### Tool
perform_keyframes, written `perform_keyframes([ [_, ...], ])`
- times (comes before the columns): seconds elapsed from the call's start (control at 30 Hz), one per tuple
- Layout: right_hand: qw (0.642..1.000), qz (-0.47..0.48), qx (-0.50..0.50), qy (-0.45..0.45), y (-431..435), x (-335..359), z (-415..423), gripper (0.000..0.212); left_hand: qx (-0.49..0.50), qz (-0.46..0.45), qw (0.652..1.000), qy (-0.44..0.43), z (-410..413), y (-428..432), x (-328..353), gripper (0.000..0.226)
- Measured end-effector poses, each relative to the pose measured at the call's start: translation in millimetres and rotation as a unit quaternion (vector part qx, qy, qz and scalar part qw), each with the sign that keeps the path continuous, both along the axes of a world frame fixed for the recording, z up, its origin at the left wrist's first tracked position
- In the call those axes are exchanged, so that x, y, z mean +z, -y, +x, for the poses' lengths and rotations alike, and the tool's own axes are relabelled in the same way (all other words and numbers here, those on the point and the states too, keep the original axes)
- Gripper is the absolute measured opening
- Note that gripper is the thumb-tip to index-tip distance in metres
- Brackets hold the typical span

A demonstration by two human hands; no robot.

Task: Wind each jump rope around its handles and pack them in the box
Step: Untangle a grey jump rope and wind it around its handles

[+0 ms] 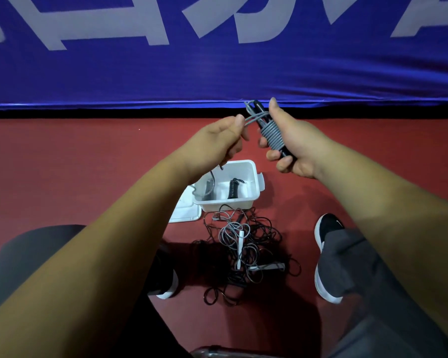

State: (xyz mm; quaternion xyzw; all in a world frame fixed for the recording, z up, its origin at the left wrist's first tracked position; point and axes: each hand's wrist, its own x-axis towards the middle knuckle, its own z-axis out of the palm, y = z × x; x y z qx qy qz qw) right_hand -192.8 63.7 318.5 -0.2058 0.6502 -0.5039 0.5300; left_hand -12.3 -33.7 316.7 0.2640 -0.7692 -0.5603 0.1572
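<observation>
One wide-angle view is taken from the head, faced forward and steeply down. The left hand (219,140) and right hand (292,146), with the jump rope (270,133) held between them, are seen close, just above centre. The red floor (88,164) is seen farther off, and the blue banner (217,73) across the top.

A person, seen from their own head looking down. The left forearm (101,254) and right forearm (386,215) are bare, and so are the left grip (217,143) and right grip (295,148). Both legs wear dark grey trousers (354,267) of soft, faintly mottled cloth. The left shoe (166,282) and right shoe (326,254) are black trainers with white soles; the right one bears a small white mark on its upper.
</observation>
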Motion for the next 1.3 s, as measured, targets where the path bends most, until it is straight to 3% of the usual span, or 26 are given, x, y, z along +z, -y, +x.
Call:
perform_keyframes([
  [0.33, 0.999, -0.014, 0.036, 0.039, -4.1, 7.8, 1.5, 0.042, -0.02, -0.108, 0.989, 0.099, 10.6, 18.8, -11.7, 0.022],
  [0.53, 0.996, -0.034, 0.062, 0.063, -6.5, 11.8, 4.1, 0.036, -0.027, -0.088, 0.992, 0.082, 7.7, 20.2, -14.7, 0.022],
  [0.73, 0.99, -0.037, 0.119, 0.07, -9.4, 15.7, 5.8, 0.043, -0.014, -0.062, 0.996, 0.063, 6.1, 22.2, -12.8, 0.021],
  [0.93, 0.98, -0.042, 0.165, 0.099, -13.2, 20.3, 6.2, 0.043, 0.012, -0.124, 0.99, 0.065, 6.4, 23.7, -8.6, 0.016],
  [1.13, 0.95, -0.039, 0.269, 0.154, -18.1, 25.5, 3.0, 0.04, 0.011, -0.131, 0.991, 0.005, 6.5, 18.5, 2.6, 0.021],
  [1.3, 0.912, 0.026, 0.373, 0.166, -20.7, 19.9, 0.0, 0.044, -0.006, -0.181, 0.983, 0.022, 9.1, 18.8, 12.3, 0.035],
])
